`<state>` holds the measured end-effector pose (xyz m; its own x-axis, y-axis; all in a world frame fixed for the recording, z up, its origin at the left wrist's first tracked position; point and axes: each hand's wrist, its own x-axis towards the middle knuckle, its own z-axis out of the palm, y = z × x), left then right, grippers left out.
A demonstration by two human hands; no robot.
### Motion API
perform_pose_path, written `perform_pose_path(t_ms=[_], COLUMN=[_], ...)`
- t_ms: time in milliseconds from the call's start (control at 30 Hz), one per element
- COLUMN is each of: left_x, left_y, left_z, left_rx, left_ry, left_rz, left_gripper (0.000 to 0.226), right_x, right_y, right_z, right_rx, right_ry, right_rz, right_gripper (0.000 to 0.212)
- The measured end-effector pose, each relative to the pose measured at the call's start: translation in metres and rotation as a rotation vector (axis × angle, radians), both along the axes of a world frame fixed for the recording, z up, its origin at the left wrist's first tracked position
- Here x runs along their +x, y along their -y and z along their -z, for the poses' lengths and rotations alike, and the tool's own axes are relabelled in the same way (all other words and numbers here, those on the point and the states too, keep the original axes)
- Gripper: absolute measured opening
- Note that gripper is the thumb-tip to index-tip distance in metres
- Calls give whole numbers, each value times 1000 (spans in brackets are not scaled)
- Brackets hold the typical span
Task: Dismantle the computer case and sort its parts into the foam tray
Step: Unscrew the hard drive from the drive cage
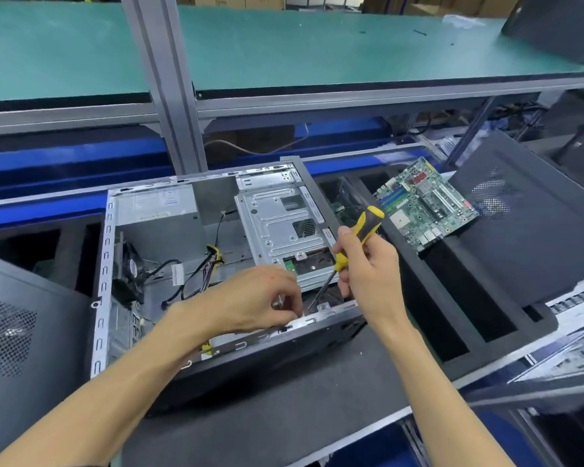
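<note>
A: Start at nine o'clock. Any writing you can read?

B: None that resolves. A dark perforated side panel (11, 332) fills the nine o'clock edge with no marking. Inside the computer case (196, 264), lying open at the centre, the power supply (155, 210) at eleven o'clock carries a white label, but its print is too blurred to read. A small white tag hangs on the cable bundle (196, 267); also illegible.

A: And the hands?

B: The left hand (253, 298) sits at about six o'clock of the case, fingers curled down at the near metal rim, fingertips pinched together there. Whether they hold a screw or only touch the rim, I cannot tell.

A: The right?

B: The right hand (368, 267) is clenched round the yellow-and-black screwdriver (354, 241), handle pointing to one o'clock, shaft slanting down to seven o'clock, tip just beside the left fingertips, below the silver drive cage (277, 224).

A: Further right?

B: The black foam tray (459, 318) runs from the case towards four o'clock. A green motherboard (425, 203) lies tilted on it at two o'clock, printing too small to read. Another perforated panel (526, 210) rests at three o'clock.
</note>
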<state>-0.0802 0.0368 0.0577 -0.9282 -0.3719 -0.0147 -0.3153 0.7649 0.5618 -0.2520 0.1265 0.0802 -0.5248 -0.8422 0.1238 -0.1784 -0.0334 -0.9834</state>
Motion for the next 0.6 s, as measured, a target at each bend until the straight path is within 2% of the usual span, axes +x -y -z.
perform_pose_path(t_ms=[100, 300, 600], left_x=[0, -14, -12], left_y=[5, 9, 11], left_z=[-3, -13, -8], left_rx=[36, 28, 91], left_ry=[46, 226, 202], left_rz=[43, 111, 101], left_gripper=[3, 6, 5], right_x=[-6, -11, -16], right_y=[-2, -3, -3], right_z=[2, 8, 4], right_rx=[0, 13, 15], right_ry=[79, 97, 115], right_rz=[3, -5, 32], right_gripper=[37, 35, 37])
